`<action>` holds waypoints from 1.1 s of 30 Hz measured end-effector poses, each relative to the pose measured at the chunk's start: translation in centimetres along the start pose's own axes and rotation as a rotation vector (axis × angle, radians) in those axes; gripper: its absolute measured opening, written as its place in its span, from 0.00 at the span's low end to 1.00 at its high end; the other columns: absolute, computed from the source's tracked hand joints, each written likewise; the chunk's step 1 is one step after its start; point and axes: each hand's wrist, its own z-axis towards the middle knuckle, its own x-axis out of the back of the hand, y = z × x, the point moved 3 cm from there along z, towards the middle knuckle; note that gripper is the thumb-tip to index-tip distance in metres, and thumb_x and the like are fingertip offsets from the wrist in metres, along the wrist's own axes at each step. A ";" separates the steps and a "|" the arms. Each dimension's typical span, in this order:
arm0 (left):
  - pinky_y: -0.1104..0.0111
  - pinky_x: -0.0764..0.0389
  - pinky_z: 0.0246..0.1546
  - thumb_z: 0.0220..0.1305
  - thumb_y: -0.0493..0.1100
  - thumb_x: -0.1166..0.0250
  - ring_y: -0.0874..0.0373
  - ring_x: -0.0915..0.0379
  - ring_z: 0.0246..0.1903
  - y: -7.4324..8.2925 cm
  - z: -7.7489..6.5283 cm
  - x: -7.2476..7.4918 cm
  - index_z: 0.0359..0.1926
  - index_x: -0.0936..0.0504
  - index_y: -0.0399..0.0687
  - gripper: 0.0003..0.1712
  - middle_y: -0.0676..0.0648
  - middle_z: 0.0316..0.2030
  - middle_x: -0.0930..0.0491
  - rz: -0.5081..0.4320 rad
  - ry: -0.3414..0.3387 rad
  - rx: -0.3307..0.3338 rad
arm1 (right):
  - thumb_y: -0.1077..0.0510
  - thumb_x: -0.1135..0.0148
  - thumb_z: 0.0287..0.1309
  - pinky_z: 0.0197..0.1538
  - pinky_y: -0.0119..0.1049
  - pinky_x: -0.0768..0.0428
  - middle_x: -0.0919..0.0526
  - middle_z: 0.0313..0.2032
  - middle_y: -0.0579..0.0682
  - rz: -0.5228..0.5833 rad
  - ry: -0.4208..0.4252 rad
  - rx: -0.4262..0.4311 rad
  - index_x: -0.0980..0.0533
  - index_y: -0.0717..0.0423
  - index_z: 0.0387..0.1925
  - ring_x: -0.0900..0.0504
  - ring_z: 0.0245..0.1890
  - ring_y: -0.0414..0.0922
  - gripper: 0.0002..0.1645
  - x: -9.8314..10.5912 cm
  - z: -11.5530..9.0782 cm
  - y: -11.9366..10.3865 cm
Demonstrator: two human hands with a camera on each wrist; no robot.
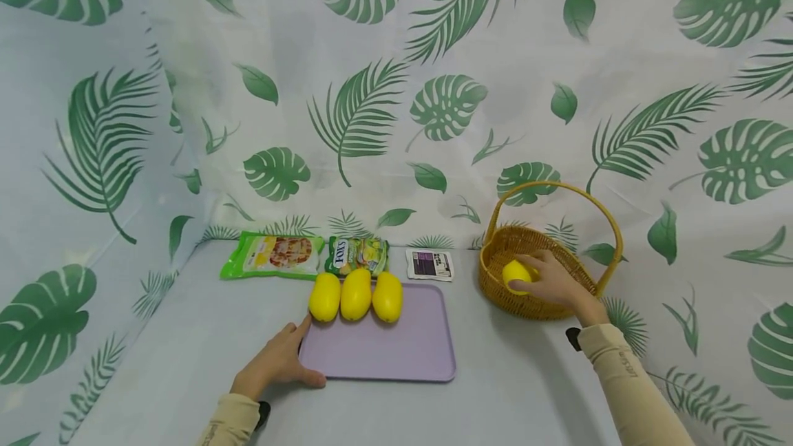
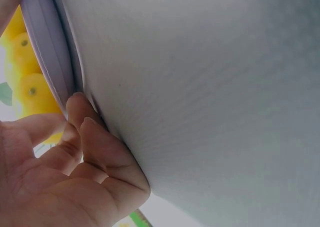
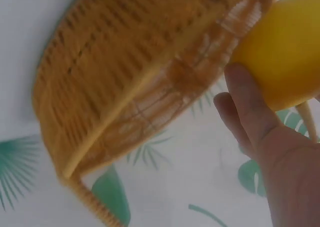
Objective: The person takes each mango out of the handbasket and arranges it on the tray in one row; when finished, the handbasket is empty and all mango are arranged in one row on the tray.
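In the head view, my right hand (image 1: 548,277) grips a smooth yellow mango (image 1: 515,277) inside the wicker basket (image 1: 526,305). The right wrist view has the mango (image 3: 287,49) between thumb and fingers beside the basket's rim. My left hand (image 1: 279,356) holds the left side of a lilac tray (image 1: 384,353), thumb by its near left corner. Up close in the left wrist view, curled fingers (image 2: 107,152) press against the tray's edge (image 2: 47,47). Three more yellow mangoes (image 1: 356,294) lie side by side along the tray's far left part.
Behind the tray lie a green food packet (image 1: 272,255), a smaller FOX'S candy bag (image 1: 358,255) and a small white sachet (image 1: 430,264). The basket's tall handle (image 1: 557,184) arches over its opening. Leaf-printed cloth (image 1: 372,122) hangs behind and along the sides of the table.
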 end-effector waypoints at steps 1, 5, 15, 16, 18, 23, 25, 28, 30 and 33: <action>0.40 0.28 0.62 0.30 0.67 0.16 0.41 0.27 0.54 0.0 0.0 0.0 0.78 0.45 0.43 0.78 0.31 0.61 0.30 -0.001 0.001 0.000 | 0.35 0.37 0.62 0.57 0.68 0.28 0.40 0.66 0.73 0.015 0.010 0.004 0.35 0.61 0.72 0.33 0.62 0.71 0.47 -0.2 0.0 -0.2; 0.41 0.27 0.61 0.30 0.66 0.16 0.43 0.26 0.52 -0.3 -0.1 -0.3 0.78 0.45 0.44 0.78 0.32 0.60 0.29 -0.002 -0.002 -0.006 | 0.37 0.37 0.63 0.57 0.66 0.26 0.41 0.67 0.72 0.057 0.048 0.018 0.36 0.59 0.72 0.33 0.62 0.69 0.46 -1.3 -0.4 -1.2; 0.44 0.25 0.59 0.30 0.66 0.15 0.48 0.28 0.46 -0.2 -0.3 -0.3 0.78 0.45 0.44 0.77 0.36 0.55 0.27 -0.002 0.009 -0.020 | 0.42 0.34 0.60 0.57 0.58 0.24 0.38 0.68 0.71 0.116 0.093 0.139 0.32 0.57 0.70 0.29 0.60 0.65 0.42 -4.7 -0.1 -5.3; 0.44 0.25 0.59 0.30 0.66 0.15 0.47 0.27 0.48 -0.2 -0.3 -0.2 0.78 0.45 0.44 0.77 0.35 0.56 0.27 -0.001 0.010 -0.018 | 0.43 0.33 0.59 0.56 0.57 0.24 0.38 0.68 0.71 0.122 0.090 0.149 0.31 0.57 0.70 0.29 0.60 0.65 0.42 -5.1 0.1 -5.6; 0.42 0.26 0.60 0.31 0.66 0.16 0.45 0.27 0.51 -0.1 -0.3 -0.1 0.78 0.45 0.44 0.77 0.33 0.59 0.28 -0.006 0.010 -0.014 | 0.43 0.32 0.58 0.56 0.57 0.24 0.38 0.68 0.71 0.127 0.067 0.155 0.31 0.57 0.70 0.28 0.60 0.65 0.42 -6.0 0.5 -6.1; 0.40 0.28 0.62 0.31 0.66 0.16 0.40 0.28 0.58 0.2 -0.2 0.2 0.79 0.46 0.45 0.77 0.30 0.64 0.32 -0.014 0.012 -0.009 | 0.42 0.31 0.55 0.57 0.56 0.24 0.37 0.68 0.70 0.128 0.006 0.164 0.30 0.55 0.69 0.28 0.60 0.64 0.43 -8.5 1.3 -6.8; 0.41 0.28 0.62 0.31 0.66 0.15 0.41 0.28 0.57 0.1 -0.1 0.2 0.79 0.46 0.45 0.77 0.31 0.63 0.31 -0.013 0.012 -0.006 | 0.43 0.30 0.54 0.58 0.56 0.24 0.37 0.69 0.69 0.134 -0.023 0.168 0.30 0.55 0.69 0.28 0.61 0.63 0.44 -9.5 1.6 -7.0; 0.41 0.28 0.62 0.30 0.66 0.16 0.40 0.28 0.57 0.0 0.1 0.1 0.79 0.46 0.46 0.77 0.31 0.64 0.31 -0.008 0.007 0.000 | 0.43 0.30 0.52 0.58 0.55 0.25 0.39 0.71 0.67 0.151 -0.068 0.157 0.30 0.53 0.70 0.28 0.61 0.61 0.45 -10.8 2.0 -7.4; 0.40 0.28 0.62 0.30 0.67 0.16 0.39 0.28 0.58 -0.1 0.2 0.0 0.79 0.47 0.46 0.78 0.30 0.64 0.31 -0.007 0.004 0.001 | 0.42 0.31 0.51 0.60 0.56 0.25 0.41 0.73 0.66 0.155 -0.092 0.153 0.31 0.52 0.71 0.28 0.62 0.60 0.46 -11.6 2.4 -7.8; 0.40 0.28 0.62 0.30 0.67 0.16 0.39 0.28 0.59 -0.2 0.3 -0.1 0.79 0.47 0.46 0.78 0.30 0.65 0.32 -0.008 -0.004 0.010 | 0.42 0.30 0.51 0.61 0.56 0.27 0.42 0.74 0.65 0.163 -0.110 0.167 0.32 0.51 0.72 0.29 0.63 0.60 0.47 -12.4 2.8 -8.4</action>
